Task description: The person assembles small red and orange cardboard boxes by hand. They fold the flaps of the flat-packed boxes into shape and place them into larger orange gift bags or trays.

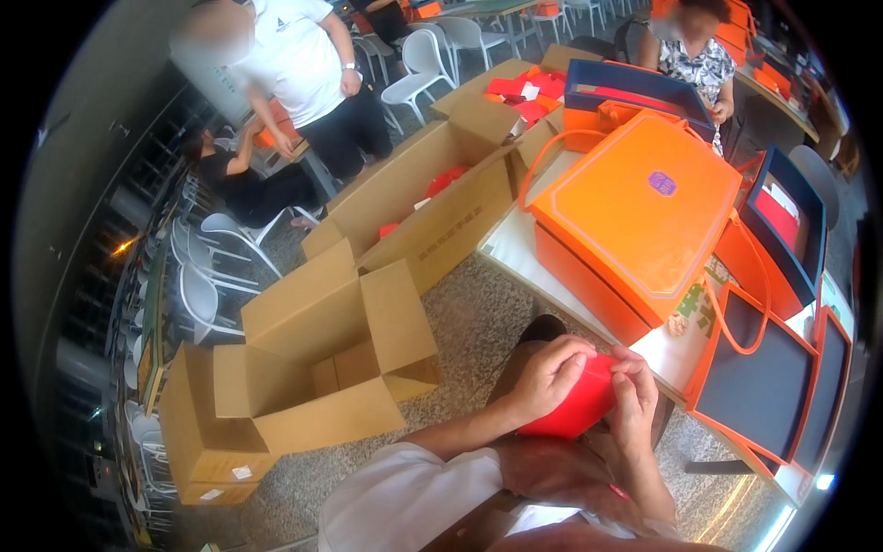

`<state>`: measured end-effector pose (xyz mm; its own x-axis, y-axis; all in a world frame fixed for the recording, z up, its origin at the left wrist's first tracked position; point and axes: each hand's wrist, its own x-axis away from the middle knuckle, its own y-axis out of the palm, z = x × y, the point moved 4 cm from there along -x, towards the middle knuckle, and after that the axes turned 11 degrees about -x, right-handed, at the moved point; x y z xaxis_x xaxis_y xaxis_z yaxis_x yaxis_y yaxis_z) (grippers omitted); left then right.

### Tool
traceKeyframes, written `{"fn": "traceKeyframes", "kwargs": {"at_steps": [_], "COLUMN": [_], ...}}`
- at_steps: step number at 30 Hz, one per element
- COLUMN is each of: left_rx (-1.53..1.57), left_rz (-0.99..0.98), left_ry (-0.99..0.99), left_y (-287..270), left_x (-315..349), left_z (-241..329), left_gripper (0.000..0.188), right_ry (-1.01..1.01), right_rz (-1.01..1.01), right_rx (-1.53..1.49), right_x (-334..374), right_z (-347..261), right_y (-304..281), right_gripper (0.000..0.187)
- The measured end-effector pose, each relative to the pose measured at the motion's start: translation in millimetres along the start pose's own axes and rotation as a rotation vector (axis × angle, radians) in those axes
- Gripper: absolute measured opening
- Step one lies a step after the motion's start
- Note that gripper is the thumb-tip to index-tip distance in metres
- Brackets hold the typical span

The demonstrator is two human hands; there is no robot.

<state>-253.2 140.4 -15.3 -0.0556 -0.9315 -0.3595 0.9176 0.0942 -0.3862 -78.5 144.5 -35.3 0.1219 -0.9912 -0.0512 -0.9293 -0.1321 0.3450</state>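
Note:
Between my two hands, above my lap, is a flat red packet (578,405) that looks like folded card or paper. My left hand (555,373) pinches its upper left edge with thumb and fingers. At the upper right corner, my right hand (633,397) grips it, fingers bent over the edge. The packet's lower part reaches down toward my lap. Just beyond my hands, on the table, sits a big orange gift box (635,207) with rope-like orange handles and a small purple emblem on its lid.
An open brown carton (322,405) stands on the floor to my left. Another long carton (441,221) behind it holds red pieces. Dark-lined orange trays (759,386) lie at the table's right. A navy-rimmed box (782,221) holds red items. Several people and white chairs (423,69) are farther off.

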Motion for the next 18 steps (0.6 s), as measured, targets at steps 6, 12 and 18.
{"fn": "traceKeyframes", "kwargs": {"at_steps": [6, 12, 18], "left_rx": [-0.068, -0.004, 0.137], "left_rz": [0.012, 0.077, 0.301], "left_ry": [0.021, -0.007, -0.176], "left_y": [-2.0, -12.6, -36.6], "left_x": [1.6, 0.1, -15.8], "left_z": [3.5, -3.1, -6.0], "left_gripper": [0.015, 0.016, 0.021], "right_ry": [0.019, 0.0, 0.02], "right_rz": [0.01, -0.063, -0.176], "right_rx": [-0.041, -0.198, -0.098], "right_x": [-1.4, 1.7, 9.6], "right_z": [0.2, 4.0, 6.6], "right_y": [3.8, 15.1, 25.4], "right_gripper": [0.004, 0.036, 0.065]}}
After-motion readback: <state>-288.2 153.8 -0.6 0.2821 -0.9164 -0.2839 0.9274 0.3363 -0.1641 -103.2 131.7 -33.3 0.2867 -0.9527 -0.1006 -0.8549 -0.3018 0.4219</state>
